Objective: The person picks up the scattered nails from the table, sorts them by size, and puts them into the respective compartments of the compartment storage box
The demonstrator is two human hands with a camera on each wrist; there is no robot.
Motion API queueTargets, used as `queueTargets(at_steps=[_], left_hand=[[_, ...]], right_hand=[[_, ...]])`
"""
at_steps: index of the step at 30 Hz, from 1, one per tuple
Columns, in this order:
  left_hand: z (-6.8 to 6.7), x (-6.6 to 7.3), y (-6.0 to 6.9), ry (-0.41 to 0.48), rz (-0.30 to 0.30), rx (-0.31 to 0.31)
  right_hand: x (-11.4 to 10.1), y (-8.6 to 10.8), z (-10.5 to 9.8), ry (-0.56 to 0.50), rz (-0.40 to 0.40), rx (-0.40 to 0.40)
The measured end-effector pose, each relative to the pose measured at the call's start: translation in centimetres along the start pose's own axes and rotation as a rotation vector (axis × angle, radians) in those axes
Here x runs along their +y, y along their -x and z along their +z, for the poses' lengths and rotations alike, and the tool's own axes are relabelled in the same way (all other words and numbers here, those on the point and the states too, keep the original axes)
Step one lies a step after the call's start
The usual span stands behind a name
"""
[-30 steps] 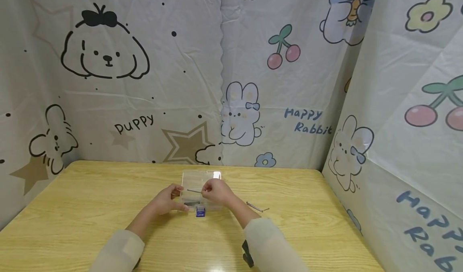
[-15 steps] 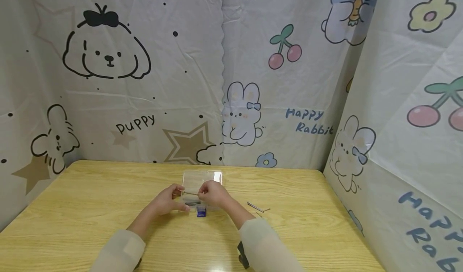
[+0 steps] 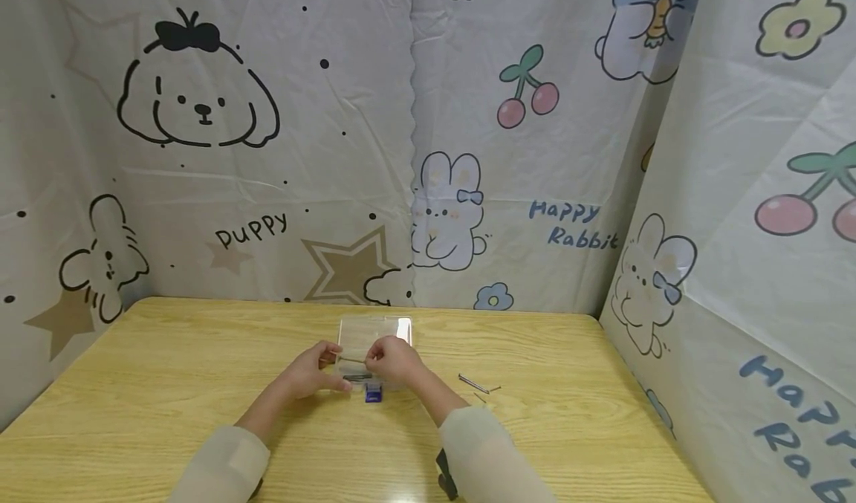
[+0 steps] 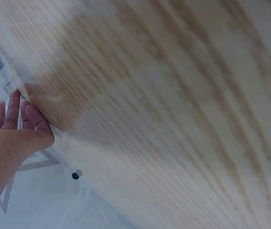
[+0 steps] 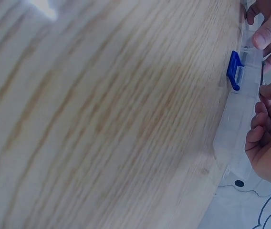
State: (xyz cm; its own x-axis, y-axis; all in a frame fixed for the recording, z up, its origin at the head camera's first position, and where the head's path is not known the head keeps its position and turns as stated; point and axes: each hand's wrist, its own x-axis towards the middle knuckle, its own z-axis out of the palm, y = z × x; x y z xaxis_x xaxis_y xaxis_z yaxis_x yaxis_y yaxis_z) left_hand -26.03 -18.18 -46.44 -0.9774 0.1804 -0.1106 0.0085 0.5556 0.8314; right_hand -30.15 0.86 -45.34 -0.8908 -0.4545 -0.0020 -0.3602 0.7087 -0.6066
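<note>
Box of clear plastic (image 5: 238,109) lies open on the pale wood-grain table (image 3: 301,451), lid on its far side, a bright blue plastic latch (image 5: 232,70) jutting from its front. The left hand (image 3: 309,371) grips the box's left end, thumb at the front; the right hand (image 3: 396,358) pinches a slim straight rod (image 3: 352,359) over the box. Whether the left fingers touch the rod, I cannot tell. The head view shows dark slender metal pieces (image 3: 357,377) inside the box, which the right wrist view hides behind its wall, and, right of the box, a long grey screw (image 3: 473,383) near two smaller fasteners (image 3: 495,389). The right wrist view brings out the latch's frame shape; the left wrist view catches only part of the box.
</note>
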Motion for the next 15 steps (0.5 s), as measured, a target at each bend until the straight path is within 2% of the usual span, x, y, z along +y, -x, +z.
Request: queueTargets(at_steps=[15], left_hand=[[0.03,0.19,0.06,-0.021,-0.005,0.005]], right_hand=[[0.06,0.08,0.07,-0.003,0.010,0.008]])
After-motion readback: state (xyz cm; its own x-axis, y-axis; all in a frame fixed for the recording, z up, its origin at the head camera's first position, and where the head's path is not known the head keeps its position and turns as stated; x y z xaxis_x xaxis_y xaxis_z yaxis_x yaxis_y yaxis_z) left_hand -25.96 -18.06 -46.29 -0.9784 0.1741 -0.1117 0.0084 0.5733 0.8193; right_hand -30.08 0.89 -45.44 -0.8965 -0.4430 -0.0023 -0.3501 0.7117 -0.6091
